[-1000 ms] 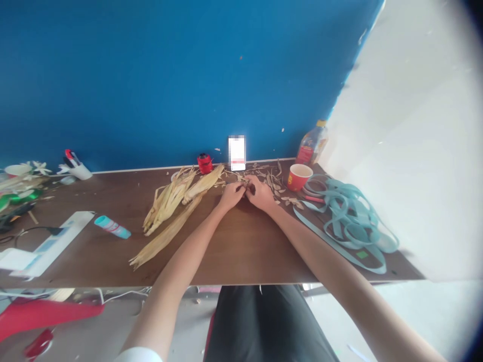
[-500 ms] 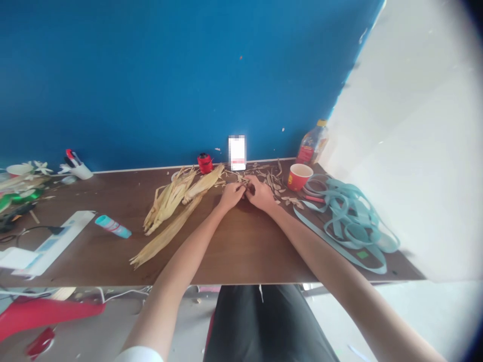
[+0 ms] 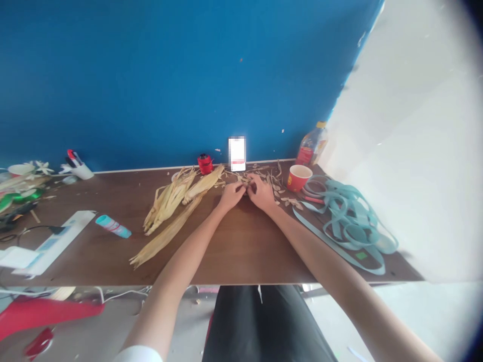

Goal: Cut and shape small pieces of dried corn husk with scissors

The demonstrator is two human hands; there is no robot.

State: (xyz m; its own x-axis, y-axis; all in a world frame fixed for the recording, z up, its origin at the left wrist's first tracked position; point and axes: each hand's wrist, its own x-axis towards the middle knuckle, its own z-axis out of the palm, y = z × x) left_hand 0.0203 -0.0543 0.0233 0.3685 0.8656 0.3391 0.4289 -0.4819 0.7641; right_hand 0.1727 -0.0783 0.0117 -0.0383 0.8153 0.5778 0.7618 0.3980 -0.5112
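Note:
My left hand (image 3: 231, 195) and my right hand (image 3: 261, 192) meet near the middle of the brown table. The fingers of both are closed in a pinch, tips almost touching. Whatever they grip is small and mostly hidden; a bit of pale, dry material shows between the fingertips. Around and behind them lie scattered dry husk scraps (image 3: 274, 182). Left of my left hand rest dried corn husks (image 3: 171, 201), some bundled, with a long single husk strip (image 3: 168, 242) in front. A phone (image 3: 237, 154) with a blurred screen leans on the blue wall just beyond my hands.
To the right stand a red paper cup (image 3: 299, 179) and a plastic bottle (image 3: 312, 146), with a heap of light blue ribbon (image 3: 350, 216). A red spool (image 3: 205, 164) sits behind the husks. Leftward are a blue tube (image 3: 113, 226), a power strip (image 3: 56, 244) and a pen cup (image 3: 82, 171).
Both hands stay in nearly the same place, still pinched together. The right fingers have shifted very slightly; the view has tilted a touch. Nothing else on the table has moved.

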